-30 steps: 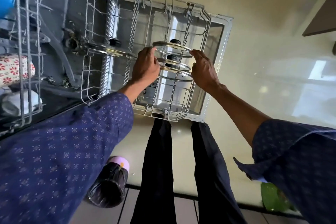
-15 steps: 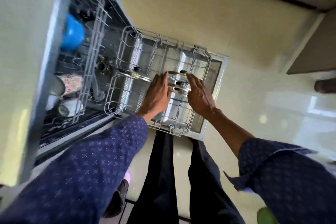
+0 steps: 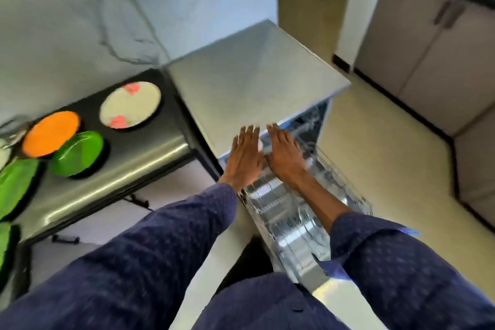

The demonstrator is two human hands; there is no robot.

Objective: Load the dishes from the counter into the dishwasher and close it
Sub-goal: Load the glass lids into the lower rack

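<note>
Above the pulled-out dishwasher rack (image 3: 308, 211), the left hand (image 3: 245, 154) and right hand (image 3: 285, 154) hover flat-fingered, holding nothing, while orange (image 3: 51, 133), green (image 3: 77, 153) and floral (image 3: 130, 104) plates lie on the counter (image 3: 120, 169).

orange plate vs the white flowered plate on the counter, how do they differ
The round orange plate is one plain colour; the round white plate carries pink flower prints. The orange plate sits nearer the counter's left end, right beside a green plate; the white plate lies apart, closer to the dishwasher top. Both lie flat on the dark counter, still unloaded.
</note>
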